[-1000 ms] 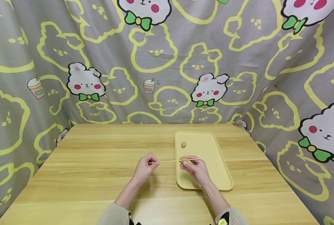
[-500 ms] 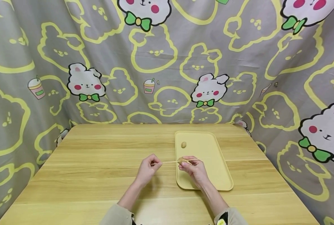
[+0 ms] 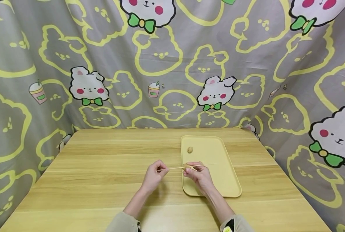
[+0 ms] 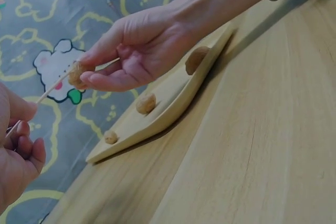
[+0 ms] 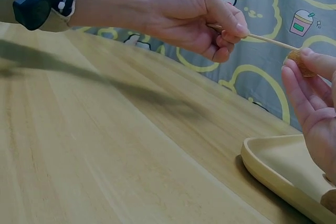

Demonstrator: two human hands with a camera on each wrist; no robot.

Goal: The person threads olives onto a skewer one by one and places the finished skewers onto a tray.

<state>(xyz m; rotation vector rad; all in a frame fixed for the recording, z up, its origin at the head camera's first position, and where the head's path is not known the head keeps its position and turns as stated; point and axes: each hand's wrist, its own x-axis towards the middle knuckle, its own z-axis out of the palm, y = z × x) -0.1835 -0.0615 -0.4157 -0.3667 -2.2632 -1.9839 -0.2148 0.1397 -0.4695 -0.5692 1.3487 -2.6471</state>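
Observation:
In the head view my left hand (image 3: 155,175) pinches a thin wooden skewer (image 3: 175,168) near its left end, over the tabletop. My right hand (image 3: 201,176) holds a brown, rough-skinned meatball (image 3: 186,166) between thumb and fingers, above the tray. The skewer runs through this meatball, and its thin far end shows beyond my right hand. Both hands are raised off the table in the wrist views. On the tray lies another meatball (image 3: 190,149). The left wrist view shows more on it, a middle meatball (image 4: 146,103) and a nearer meatball (image 4: 197,60).
A pale yellow tray (image 3: 227,174) with a raised rim lies on the right half of the wooden table (image 3: 103,154). Behind the table and along its sides hangs a grey patterned curtain (image 3: 172,80).
My left hand has shifted slightly right along with its end of the skewer. My right hand and the meatball have moved slightly left, so the stretch of skewer between them looks shorter.

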